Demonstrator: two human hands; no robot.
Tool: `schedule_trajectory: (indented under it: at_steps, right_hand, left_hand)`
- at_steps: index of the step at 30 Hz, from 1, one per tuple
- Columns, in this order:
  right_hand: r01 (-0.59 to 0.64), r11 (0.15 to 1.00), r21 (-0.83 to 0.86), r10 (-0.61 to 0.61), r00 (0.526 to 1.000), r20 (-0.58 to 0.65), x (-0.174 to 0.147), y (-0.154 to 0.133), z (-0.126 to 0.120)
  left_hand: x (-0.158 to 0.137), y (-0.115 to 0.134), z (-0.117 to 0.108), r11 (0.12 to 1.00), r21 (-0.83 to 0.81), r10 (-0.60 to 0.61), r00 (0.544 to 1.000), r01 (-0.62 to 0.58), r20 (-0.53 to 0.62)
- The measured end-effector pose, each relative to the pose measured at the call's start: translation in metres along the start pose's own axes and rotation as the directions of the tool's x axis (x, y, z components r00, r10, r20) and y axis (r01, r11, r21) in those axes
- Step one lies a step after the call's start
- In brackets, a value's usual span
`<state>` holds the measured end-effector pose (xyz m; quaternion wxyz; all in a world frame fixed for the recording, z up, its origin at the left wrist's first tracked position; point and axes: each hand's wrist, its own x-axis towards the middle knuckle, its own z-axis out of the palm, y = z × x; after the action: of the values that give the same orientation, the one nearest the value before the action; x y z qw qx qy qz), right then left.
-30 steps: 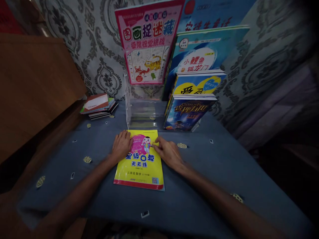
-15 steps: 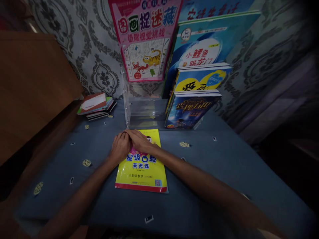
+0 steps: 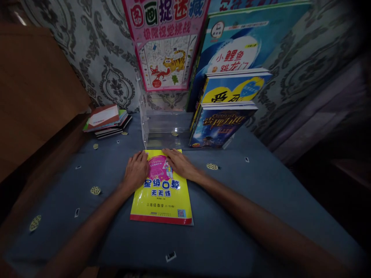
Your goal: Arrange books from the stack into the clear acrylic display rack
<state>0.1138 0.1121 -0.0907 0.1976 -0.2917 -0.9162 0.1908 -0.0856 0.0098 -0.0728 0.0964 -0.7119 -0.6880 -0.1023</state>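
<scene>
A yellow workbook (image 3: 162,208) with a red strip along its lower edge lies flat in front of the clear rack, its cover facing up. My left hand (image 3: 136,170) rests at the book's upper left edge, fingers stretched out toward the top corner. Across the upper right part of the cover lies my right hand (image 3: 179,162), palm down with fingers extended. Between the two hands the pink round picture shows. Neither hand grips the workbook.
Behind the workbook stands a clear acrylic rack (image 3: 144,125). Its right side holds a dark blue book (image 3: 218,129), a blue-yellow book (image 3: 232,88) and a teal book (image 3: 232,34); a pink picture book (image 3: 165,58) stands left of them. A small book pile (image 3: 107,119) lies far left on the blue tablecloth (image 3: 240,231).
My right hand has slid away from my left hand toward the book's right side, so the hands no longer overlap and more of the cover shows. The camera view has shifted slightly.
</scene>
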Motion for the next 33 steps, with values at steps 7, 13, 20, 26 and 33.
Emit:
schedule_trajectory:
  at_steps: [7,13,20,26,33]
  right_hand:
    - [-0.03,1.0,0.0,0.03,0.996,-0.08,-0.031,0.031,-0.013]
    - [-0.041,0.954,0.297,0.086,0.987,-0.139,-0.031,0.046,-0.021]
    - [-0.016,0.912,0.41,0.085,0.985,-0.151,-0.026,0.055,-0.02]
    - [0.003,0.899,0.439,0.079,0.983,-0.168,-0.026,0.057,-0.018]
    - [0.011,0.89,0.456,0.075,0.982,-0.171,-0.027,0.057,-0.019]
  left_hand:
    - [-0.001,-0.002,0.005,1.0,0.004,-0.01,1.0,0.01,-0.008]
    - [0.0,-0.002,0.006,1.0,-0.026,0.001,1.0,-0.002,-0.021]
    - [0.005,-0.002,0.011,0.981,-0.064,0.185,0.982,-0.183,0.024]
    - [0.018,0.011,0.012,0.928,-0.188,0.353,0.921,-0.322,0.166]
    - [0.038,0.033,0.013,0.844,-0.268,0.52,0.832,-0.465,0.193]
